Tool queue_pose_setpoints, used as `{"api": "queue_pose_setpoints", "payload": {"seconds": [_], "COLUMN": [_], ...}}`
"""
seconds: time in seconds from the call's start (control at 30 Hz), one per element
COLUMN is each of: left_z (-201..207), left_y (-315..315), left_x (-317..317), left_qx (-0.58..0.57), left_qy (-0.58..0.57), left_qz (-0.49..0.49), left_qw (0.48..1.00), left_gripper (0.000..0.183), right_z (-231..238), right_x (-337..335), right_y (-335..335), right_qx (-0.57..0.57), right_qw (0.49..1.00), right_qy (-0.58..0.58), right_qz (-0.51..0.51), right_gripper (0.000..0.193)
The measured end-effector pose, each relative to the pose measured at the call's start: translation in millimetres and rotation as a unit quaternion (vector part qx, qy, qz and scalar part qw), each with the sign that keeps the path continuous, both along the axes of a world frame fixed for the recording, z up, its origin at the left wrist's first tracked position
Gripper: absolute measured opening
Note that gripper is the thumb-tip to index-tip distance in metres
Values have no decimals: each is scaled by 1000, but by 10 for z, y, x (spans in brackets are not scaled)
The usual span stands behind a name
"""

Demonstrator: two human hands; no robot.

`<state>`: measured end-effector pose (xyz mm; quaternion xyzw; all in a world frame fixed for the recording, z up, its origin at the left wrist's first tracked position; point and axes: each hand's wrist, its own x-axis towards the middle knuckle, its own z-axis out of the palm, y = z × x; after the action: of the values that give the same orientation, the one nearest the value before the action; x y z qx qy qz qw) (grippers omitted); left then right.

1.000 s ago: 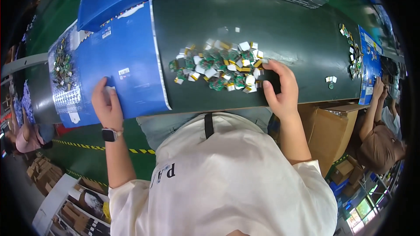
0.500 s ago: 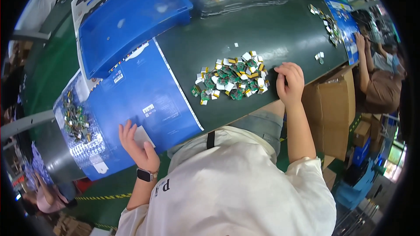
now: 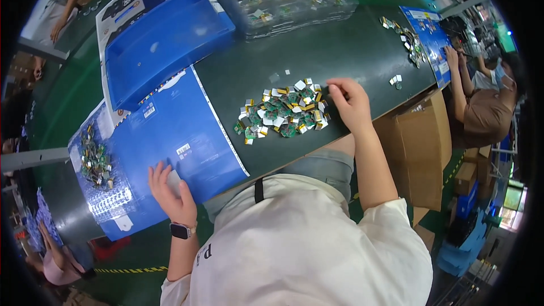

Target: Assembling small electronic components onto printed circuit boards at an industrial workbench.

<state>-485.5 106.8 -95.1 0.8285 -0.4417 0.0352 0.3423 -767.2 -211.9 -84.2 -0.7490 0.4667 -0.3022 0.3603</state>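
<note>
My left hand (image 3: 173, 197) rests on the left part of a flat blue printed sheet (image 3: 195, 122), fingers stretched and thumb apart. A pale white rectangle (image 3: 174, 182) shows between its thumb and fingers, seemingly flat on the sheet. My right hand (image 3: 350, 103) hovers at the right edge of a pile of small green circuit boards with white and yellow-edged parts (image 3: 283, 110). Its fingers reach left, thumb close below them, and I see nothing held. One small white piece (image 3: 287, 72) lies on the table just beyond the pile.
A blue plastic bin (image 3: 164, 48) stands at the back left, clear stacked trays (image 3: 283, 0) behind the pile. Bubble wrap holding more boards (image 3: 96, 161) lies far left. A cardboard box (image 3: 416, 153) stands by the right table edge. A co-worker (image 3: 484, 102) sits far right.
My right hand has moved left toward the pile and its fingers now point left. My left hand has shifted little. The whole view has turned slightly.
</note>
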Motion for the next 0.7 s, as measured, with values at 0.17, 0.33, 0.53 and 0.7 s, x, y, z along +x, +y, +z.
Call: {"api": "queue_pose_setpoints", "payload": {"seconds": [0.17, 0.33, 0.53, 0.7], "left_z": [83, 325, 527, 659], "left_y": [-7, -134, -587, -1039], "left_x": [-11, 52, -63, -154], "left_qx": [12, 31, -9, -18], "left_qy": [-3, -2, 105, 226], "left_qz": [29, 70, -62, -249], "left_qw": [999, 997, 993, 942], "left_gripper": [32, 31, 25, 20], "right_z": [247, 352, 281, 407], "right_x": [394, 520, 493, 477], "right_y": [-178, -202, -201, -113], "right_qx": [-264, -177, -171, -207], "right_qw": [930, 929, 955, 969], "right_qy": [172, 250, 193, 120], "right_qz": [189, 210, 146, 63], "right_gripper": [19, 23, 14, 10]}}
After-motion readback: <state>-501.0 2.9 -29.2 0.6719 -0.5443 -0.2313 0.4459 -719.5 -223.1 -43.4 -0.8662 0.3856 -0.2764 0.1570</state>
